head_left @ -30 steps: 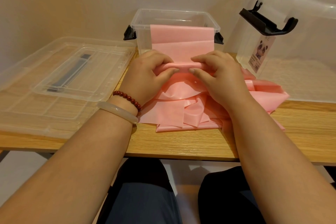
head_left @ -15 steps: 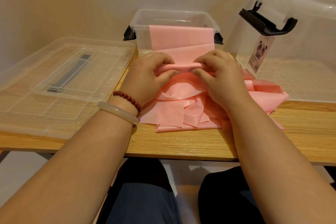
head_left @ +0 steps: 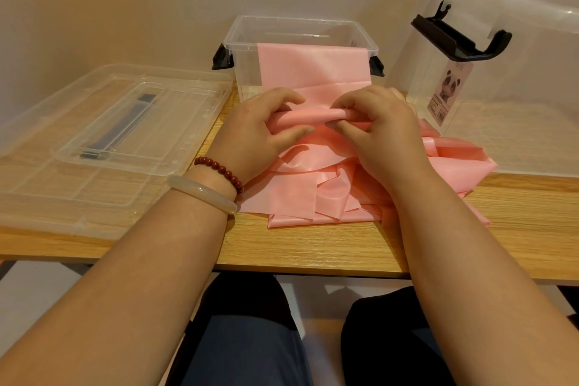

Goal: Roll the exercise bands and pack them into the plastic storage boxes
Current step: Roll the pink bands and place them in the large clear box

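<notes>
A pink exercise band hangs over the front rim of a clear plastic storage box at the back of the wooden table. Its lower end is a thin roll held level just in front of the box. My left hand grips the roll's left end, fingers curled over it and thumb beneath. My right hand grips the right end the same way. Under my hands lies a loose heap of more pink band, spreading to the right.
Two clear lids lie stacked flat on the left. A second clear box with a black latch handle and a panda label lies on its side at the right. The table's front edge runs just behind my knees.
Both hands have turned the roll a little further and lifted it slightly toward the box. Nothing else has moved.
</notes>
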